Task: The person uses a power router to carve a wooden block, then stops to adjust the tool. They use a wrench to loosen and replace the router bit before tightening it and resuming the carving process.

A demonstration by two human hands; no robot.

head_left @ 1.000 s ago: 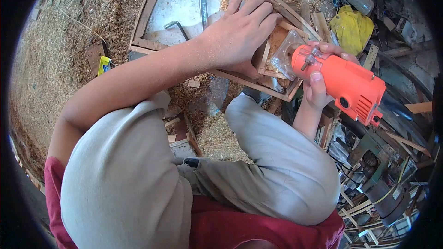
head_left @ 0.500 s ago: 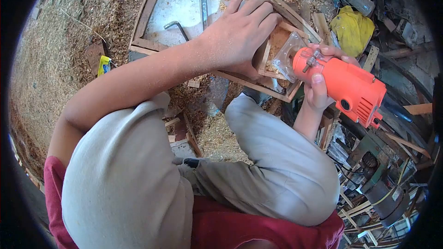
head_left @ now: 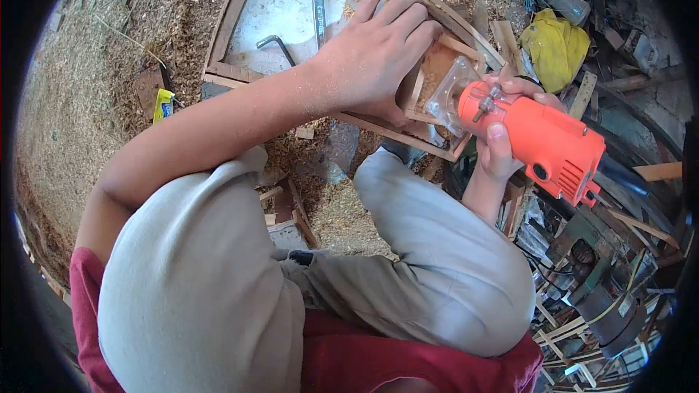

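My right hand (head_left: 499,151) is wrapped round an orange trim router (head_left: 542,138), thumb on the near side. The router is tilted on its side, its clear plastic base (head_left: 445,98) against a small wooden frame (head_left: 416,93). My left hand (head_left: 375,51) spans that frame from the left, fingers over the far side and thumb on the near side, pressing it down. The frame lies inside a larger wood-rimmed tray (head_left: 227,18). Left of my hand, on the tray's white surface, are a combination wrench (head_left: 319,16) and a hex key (head_left: 275,46). The router's bit is hard to make out.
Sawdust and shavings (head_left: 95,94) cover the ground. A yellow packet (head_left: 163,104) lies at left. Right of the tray are a yellow cloth (head_left: 555,40), wood scraps and a dark motor-like machine (head_left: 608,320). A black cord (head_left: 619,175) trails from the router.
The router has shifted slightly left along the small frame, with my right hand round it. My left hand stays nearly in place.
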